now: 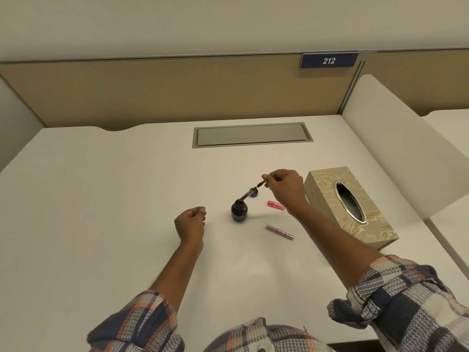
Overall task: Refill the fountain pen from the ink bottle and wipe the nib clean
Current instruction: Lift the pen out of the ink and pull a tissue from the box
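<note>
A small dark ink bottle stands uncapped on the white desk. My right hand pinches the upper end of the fountain pen's inner section, which slants down with its nib end inside the bottle's mouth. My left hand rests on the desk to the left of the bottle, fingers loosely curled and holding nothing. The bottle's purple cap lies just behind the bottle. A pink pen cap and a metallic pen barrel lie to the right of the bottle.
A beige patterned tissue box stands at the right, its oval slot facing up. A grey cable hatch is set into the desk's back. A white divider panel borders the right side.
</note>
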Tool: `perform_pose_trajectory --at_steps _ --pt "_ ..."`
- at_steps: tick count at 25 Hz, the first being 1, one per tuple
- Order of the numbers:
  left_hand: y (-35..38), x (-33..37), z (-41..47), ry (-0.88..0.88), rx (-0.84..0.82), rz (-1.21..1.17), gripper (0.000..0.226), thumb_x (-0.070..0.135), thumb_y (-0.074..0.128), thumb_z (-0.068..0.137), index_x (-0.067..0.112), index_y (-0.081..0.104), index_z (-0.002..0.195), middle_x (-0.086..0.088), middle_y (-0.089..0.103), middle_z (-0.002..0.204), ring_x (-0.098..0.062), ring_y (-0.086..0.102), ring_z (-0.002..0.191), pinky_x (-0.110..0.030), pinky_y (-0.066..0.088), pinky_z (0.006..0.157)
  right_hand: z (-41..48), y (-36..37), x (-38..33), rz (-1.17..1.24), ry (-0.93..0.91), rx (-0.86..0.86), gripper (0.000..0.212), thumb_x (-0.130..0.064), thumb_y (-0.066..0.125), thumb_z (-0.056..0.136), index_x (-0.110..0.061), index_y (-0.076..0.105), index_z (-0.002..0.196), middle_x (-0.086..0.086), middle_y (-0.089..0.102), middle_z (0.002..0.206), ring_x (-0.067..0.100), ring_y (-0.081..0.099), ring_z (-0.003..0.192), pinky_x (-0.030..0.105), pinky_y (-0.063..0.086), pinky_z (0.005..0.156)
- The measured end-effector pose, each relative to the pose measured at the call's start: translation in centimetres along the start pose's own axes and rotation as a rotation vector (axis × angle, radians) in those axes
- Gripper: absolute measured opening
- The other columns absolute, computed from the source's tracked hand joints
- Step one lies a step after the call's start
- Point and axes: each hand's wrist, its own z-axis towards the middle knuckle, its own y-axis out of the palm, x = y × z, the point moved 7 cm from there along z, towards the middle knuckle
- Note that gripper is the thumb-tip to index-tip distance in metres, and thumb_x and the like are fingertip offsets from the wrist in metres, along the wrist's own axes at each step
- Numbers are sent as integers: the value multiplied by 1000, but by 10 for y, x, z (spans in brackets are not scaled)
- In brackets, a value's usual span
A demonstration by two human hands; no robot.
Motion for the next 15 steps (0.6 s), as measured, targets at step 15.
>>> perform_pose_trajectory --at_steps 15 --pt "34 -19 -53 -183 -58 -112 11 9 61 87 2 69 87 -6 66 73 -19 60 67 -27 53 66 -22 -12 49 592 454 135 19 -24 65 90 -11 68 76 1 69 74 13 61 70 19 40 53"
